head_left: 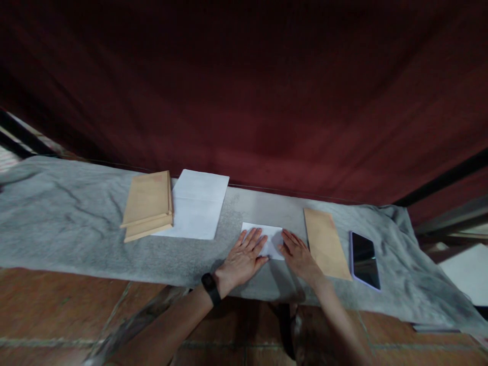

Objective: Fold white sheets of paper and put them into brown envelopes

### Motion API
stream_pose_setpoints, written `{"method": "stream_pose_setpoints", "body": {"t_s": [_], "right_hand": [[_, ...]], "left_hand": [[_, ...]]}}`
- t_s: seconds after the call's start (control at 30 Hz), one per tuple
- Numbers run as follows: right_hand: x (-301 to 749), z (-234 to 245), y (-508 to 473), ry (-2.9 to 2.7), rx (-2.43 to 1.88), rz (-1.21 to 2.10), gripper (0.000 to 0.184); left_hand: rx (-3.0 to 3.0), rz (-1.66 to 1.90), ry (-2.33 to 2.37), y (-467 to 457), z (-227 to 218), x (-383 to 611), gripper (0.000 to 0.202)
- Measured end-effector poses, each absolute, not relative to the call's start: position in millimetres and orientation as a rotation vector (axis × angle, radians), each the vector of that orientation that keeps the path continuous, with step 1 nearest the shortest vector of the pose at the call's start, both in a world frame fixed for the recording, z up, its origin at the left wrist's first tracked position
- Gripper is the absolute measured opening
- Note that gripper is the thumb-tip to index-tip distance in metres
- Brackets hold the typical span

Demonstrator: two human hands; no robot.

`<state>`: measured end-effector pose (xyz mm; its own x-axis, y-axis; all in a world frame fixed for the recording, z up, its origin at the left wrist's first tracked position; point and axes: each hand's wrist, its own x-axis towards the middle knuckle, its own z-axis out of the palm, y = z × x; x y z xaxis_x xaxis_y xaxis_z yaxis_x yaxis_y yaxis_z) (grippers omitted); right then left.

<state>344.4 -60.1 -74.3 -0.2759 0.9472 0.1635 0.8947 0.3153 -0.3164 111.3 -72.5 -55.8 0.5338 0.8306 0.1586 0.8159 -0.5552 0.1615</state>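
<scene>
Left grip point(244, 259) is lying flat with its fingers spread apart, resting on a small white paper point(273, 242) straight in front of the person. Right grip point(301, 258) is resting at the paper's three o'clock edge, unclenched, its fingers lying close together and the thumb standing off from them. From where I'm standing, I'm taking that paper as the middle of the dial, with twelve pointing at the dark red curtain point(244, 117) hanging beyond the cloth-covered desk point(84, 244). At ten o'clock a larger white sheet point(200, 211) is lying flat. Farther out, between nine and ten, a pile of brown envelopes point(148, 197) is overlapping the sheet's near side, its layers sitting unevenly. Toward three o'clock a single brown envelope point(328, 246) is lying just beside the right grip, and past it, between three and four, a phone point(365, 260) in a pale purple case is lying with its dark screen facing up. Between seven and eight, a black wristband point(211, 288) is circling the left wrist.
</scene>
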Motion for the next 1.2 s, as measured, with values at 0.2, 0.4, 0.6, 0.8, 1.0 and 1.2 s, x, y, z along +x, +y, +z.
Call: {"method": "stream_pose_setpoints", "body": {"t_s": [0.2,0.4,0.6,0.8,1.0,1.2], "right_hand": [[304.5,-69.5,-59.8,-2.216,-1.447,0.182,0.055],[283.7,-83.6,-70.0,-2.308,-1.483,0.031,0.053],[289.6,-86.2,-68.6,-2.296,-1.562,-0.125,0.055],[295.7,-84.5,-68.9,-2.234,-1.618,-0.177,0.06],[307.7,-83.2,-69.7,-2.234,-1.623,-0.22,0.059],[326.4,-73.7,-60.3,-2.294,-1.613,-0.046,0.049]], "left_hand": [[2.706,0.372,1.437,-71.6,-62.1,111.1,0.054],[2.671,0.42,1.465,-66.6,-64.3,109.3,0.053],[2.603,0.414,1.643,-60.3,-64.2,106.4,0.054],[2.593,0.428,1.721,-58.8,-65.6,99.4,0.064],[2.581,0.357,1.74,-61.3,-62.3,89.4,0.072],[2.662,0.235,1.554,-63.4,-49.8,75.0,0.077]]}}
